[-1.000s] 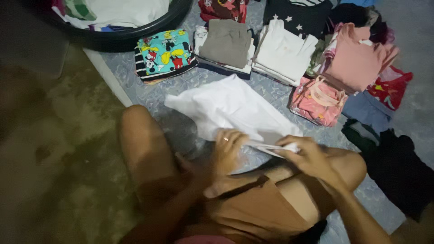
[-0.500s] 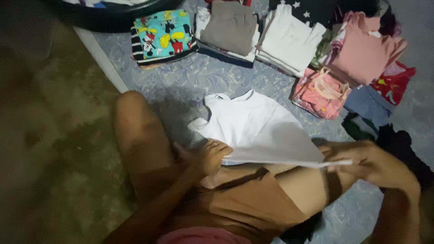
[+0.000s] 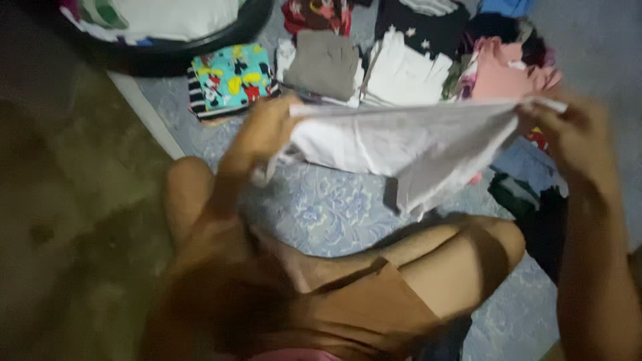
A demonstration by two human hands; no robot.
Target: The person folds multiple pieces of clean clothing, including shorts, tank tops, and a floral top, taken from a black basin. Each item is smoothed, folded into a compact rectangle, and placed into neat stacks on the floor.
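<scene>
Over a blue floral mat (image 3: 328,207) lined with stacks of folded clothes (image 3: 401,73), a white garment (image 3: 401,144) hangs stretched in the air, its top edge pinched at one end by the left hand (image 3: 264,130) and at the other by the right hand (image 3: 575,134).

White cotton garment, stretched out in the air in front of me.

I hold a thin white cotton garment (image 3: 401,144) up off the floor, its top edge pulled taut into an almost straight, level line between my left hand (image 3: 264,130) at one end and my right hand (image 3: 568,130) at the other. The cloth hangs below that edge in loose, creased folds, fuller toward my left side, and one narrow flap droops lower near the middle, ending in a point above my bent knee. The picture is blurred, so seams and neckline cannot be made out.
</scene>
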